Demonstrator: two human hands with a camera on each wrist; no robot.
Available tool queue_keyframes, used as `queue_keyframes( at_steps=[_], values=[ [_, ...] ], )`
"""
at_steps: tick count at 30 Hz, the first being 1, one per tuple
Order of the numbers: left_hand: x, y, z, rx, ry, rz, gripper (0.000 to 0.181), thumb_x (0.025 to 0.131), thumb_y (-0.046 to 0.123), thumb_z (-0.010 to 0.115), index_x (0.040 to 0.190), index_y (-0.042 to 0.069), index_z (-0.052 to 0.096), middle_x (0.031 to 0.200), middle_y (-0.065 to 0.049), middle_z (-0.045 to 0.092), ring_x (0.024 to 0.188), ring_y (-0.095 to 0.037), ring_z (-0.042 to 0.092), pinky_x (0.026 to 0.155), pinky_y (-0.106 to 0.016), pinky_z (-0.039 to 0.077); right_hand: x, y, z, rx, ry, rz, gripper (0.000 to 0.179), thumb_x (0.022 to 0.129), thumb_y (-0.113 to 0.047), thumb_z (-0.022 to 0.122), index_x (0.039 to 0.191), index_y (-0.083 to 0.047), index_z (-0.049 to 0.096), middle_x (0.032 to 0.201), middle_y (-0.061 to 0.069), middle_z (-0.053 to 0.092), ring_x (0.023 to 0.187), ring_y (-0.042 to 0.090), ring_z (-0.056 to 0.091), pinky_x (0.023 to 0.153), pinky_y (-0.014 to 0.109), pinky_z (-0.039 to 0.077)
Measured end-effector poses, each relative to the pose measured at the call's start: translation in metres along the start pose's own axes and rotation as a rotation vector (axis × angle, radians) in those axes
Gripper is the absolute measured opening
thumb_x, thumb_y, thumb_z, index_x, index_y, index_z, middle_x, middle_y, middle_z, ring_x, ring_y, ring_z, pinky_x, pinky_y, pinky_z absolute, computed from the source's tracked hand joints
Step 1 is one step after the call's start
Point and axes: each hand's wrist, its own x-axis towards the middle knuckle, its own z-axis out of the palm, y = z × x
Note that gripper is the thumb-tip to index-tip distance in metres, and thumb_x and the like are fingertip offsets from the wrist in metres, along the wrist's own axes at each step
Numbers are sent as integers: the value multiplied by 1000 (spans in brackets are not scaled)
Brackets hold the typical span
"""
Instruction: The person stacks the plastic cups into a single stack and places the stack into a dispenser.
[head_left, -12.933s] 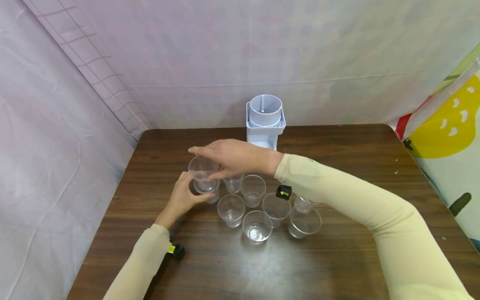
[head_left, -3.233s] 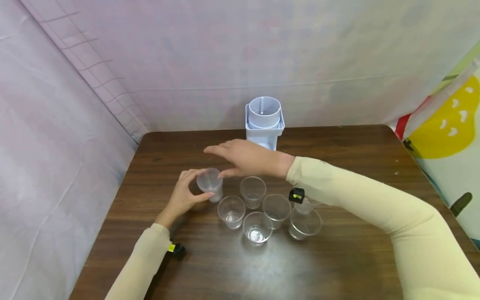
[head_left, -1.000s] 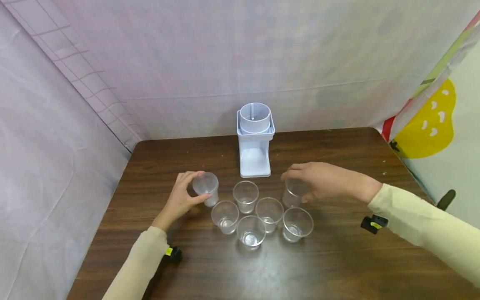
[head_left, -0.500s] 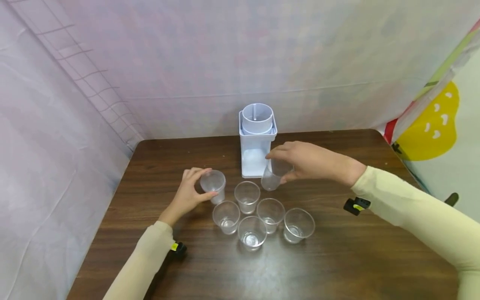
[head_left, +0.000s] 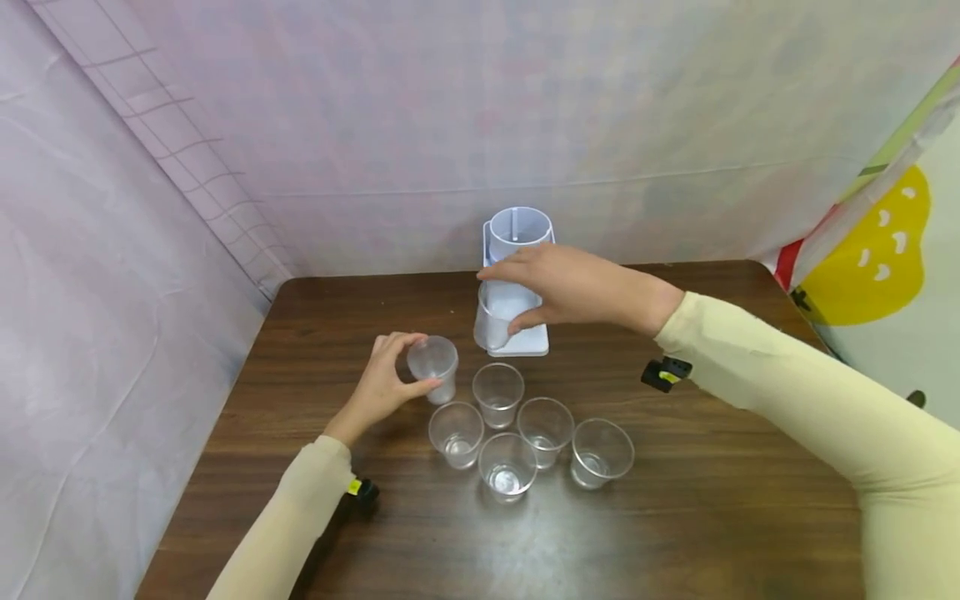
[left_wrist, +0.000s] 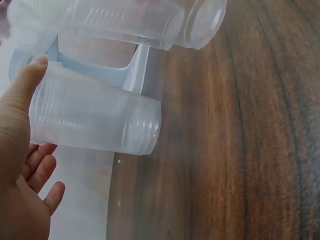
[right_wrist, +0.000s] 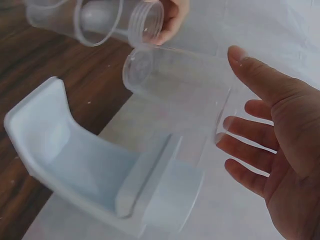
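My left hand (head_left: 382, 387) grips a nested stack of clear plastic cups (head_left: 435, 367) by its upper part, upright, left of the loose cups; the left wrist view shows thumb and fingers around its rim. My right hand (head_left: 570, 287) holds one clear plastic cup (head_left: 489, 327) by the rim, thumb on one side and fingers on the other. That cup hangs slightly tilted in front of the white stand (head_left: 528, 340), up and to the right of the stack. In the right wrist view, the held cup (right_wrist: 175, 77) appears close to the stack (right_wrist: 145, 22).
Several clear cups stand upright on the brown wooden table (head_left: 675, 533), among them a rear cup (head_left: 498, 400), a front cup (head_left: 507, 471) and a rightmost cup (head_left: 600, 458). The white stand, topped by a round holder (head_left: 519, 229), is at the back against a pale cloth (head_left: 375, 225).
My right hand has lifted a cup from the right of the group and carried it left, across the stand's front. Cups behind the group have gone since the earliest frame. My left hand keeps its grip.
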Motion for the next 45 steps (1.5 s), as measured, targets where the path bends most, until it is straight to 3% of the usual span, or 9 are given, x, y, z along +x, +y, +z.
queue_keyframes(
  at_steps=[7, 17, 25, 30, 45],
  values=[
    [3, 2, -1, 6, -38, 8, 70, 72, 30, 89, 132, 12, 57, 127, -5, 61, 117, -22, 44, 103, -47, 41, 27, -10, 1, 38, -4, -43, 74, 83, -44, 77, 144, -12, 49, 138, 6, 61, 124, 26, 59, 107, 43, 45],
    [6, 1, -1, 15, -61, -7, 73, 71, 32, 89, 132, 8, 57, 127, -7, 59, 119, -24, 44, 106, -49, 43, 52, -18, 22, 82, -24, -73, 84, 81, -43, 79, 149, -11, 41, 145, 11, 55, 131, 26, 55, 109, 42, 45],
    [6, 2, 2, 16, -65, 0, 69, 73, 32, 88, 130, 9, 57, 126, -6, 59, 118, -23, 45, 102, -48, 44, 59, -23, 42, 74, -80, -88, 84, 82, -42, 78, 150, -11, 39, 143, 8, 56, 128, 23, 57, 109, 37, 46],
    [6, 2, 5, 11, -58, 14, 68, 73, 30, 88, 130, 11, 57, 128, -5, 60, 119, -23, 45, 102, -48, 44, 61, -26, 55, 37, -75, -114, 85, 81, -44, 78, 148, -9, 41, 141, 8, 58, 126, 24, 58, 109, 38, 45],
    [5, 4, 8, 2, -57, 17, 67, 73, 28, 88, 129, 10, 57, 128, -7, 60, 122, -26, 44, 107, -53, 41, 61, -32, 79, 80, -64, -128, 91, 79, -44, 80, 150, -8, 37, 139, 10, 61, 119, 24, 63, 105, 39, 49]
  ],
)
